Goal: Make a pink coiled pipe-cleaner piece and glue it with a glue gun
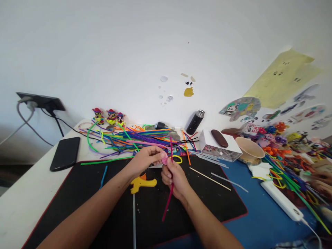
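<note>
Over the black mat, my left hand (145,158) pinches a small pink coiled piece (164,158) between thumb and fingertips. My right hand (176,178) meets it from the other side, its fingers closed around a dark pink pipe cleaner (168,204). One end of that pipe cleaner sticks up past the thumb and the other hangs down toward me. Whether the pipe cleaner is joined to the pink piece is hidden by my fingers. Below my left hand lies a yellow glue gun (143,183) with a long clear glue stick (134,221) in it.
Behind the hands spreads a pile of coloured pipe cleaners (145,136). A black bottle (195,121) and white box (207,147) stand at the back. A phone (65,154) lies left. On the right are a wooden stick (210,178), a white corded device (282,201) and another person's hand (323,183).
</note>
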The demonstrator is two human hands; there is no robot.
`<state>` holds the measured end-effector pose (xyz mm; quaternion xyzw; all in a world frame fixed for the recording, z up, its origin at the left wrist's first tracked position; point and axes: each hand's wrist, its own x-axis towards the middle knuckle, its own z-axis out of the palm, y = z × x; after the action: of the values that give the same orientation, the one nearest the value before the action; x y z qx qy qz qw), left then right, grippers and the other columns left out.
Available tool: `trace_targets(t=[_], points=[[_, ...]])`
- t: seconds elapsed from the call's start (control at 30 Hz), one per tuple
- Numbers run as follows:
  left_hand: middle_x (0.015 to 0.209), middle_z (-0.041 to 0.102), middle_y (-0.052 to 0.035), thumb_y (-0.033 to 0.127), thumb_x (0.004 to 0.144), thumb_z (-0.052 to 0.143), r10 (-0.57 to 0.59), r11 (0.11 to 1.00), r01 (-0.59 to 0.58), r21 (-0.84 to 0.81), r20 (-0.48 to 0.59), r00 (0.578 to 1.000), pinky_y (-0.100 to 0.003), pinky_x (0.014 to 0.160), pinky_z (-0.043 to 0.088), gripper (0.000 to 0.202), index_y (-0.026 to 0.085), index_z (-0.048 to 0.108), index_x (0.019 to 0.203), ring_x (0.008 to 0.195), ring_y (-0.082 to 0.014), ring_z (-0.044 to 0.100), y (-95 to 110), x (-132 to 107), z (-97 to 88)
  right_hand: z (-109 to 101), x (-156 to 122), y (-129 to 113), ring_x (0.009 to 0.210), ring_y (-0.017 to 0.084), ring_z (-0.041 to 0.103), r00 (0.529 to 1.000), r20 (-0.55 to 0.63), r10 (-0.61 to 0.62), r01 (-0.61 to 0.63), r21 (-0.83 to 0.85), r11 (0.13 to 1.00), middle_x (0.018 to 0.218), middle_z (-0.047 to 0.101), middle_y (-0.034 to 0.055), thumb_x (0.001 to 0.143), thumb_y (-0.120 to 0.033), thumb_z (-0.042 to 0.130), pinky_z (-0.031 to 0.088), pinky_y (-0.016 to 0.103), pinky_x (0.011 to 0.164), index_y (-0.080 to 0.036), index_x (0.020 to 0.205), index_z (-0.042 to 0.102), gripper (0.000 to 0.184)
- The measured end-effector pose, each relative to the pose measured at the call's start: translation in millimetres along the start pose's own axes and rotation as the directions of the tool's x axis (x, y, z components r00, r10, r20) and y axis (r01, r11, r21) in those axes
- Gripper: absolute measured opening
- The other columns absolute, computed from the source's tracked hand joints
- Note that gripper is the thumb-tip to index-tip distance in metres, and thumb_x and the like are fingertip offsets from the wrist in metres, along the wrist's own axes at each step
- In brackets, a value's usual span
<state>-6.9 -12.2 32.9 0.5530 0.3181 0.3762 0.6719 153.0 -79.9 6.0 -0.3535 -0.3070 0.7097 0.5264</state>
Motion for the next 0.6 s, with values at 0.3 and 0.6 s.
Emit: trace_targets(t=[0.3,0.6], points=[[0.078,0.07,-0.0019,0.059,0.075,0.088,-0.034,0.999,0.035,-0.018,0.093,0.995,-0.026,0.064,0.044,0.052,0.014,0.076,0.097,0.063,-0.0118,0.055,1,2,-12.9,2,1,2,0.038,0.003,0.015,1.0,-0.01,0.009,-0.009,-0.027,1.0,0.047,0.033,-0.0147,0.078,-0.072,0.086,0.011,0.019,0.038,-0.021,0.082,0.055,0.06],[0.068,0.065,-0.0011,0.062,0.082,0.082,0.023,0.999,-0.019,-0.032,0.127,0.992,-0.026,0.063,0.042,0.048,0.015,0.073,0.08,0.062,-0.0126,0.053,3,3,-19.9,16,2,2,0.039,0.003,0.013,1.0,-0.012,0.018,-0.019,-0.034,0.999,0.047,0.031,-0.0149,0.08,-0.07,0.086,0.011,0.019,0.038,-0.02,0.085,0.059,0.057]])
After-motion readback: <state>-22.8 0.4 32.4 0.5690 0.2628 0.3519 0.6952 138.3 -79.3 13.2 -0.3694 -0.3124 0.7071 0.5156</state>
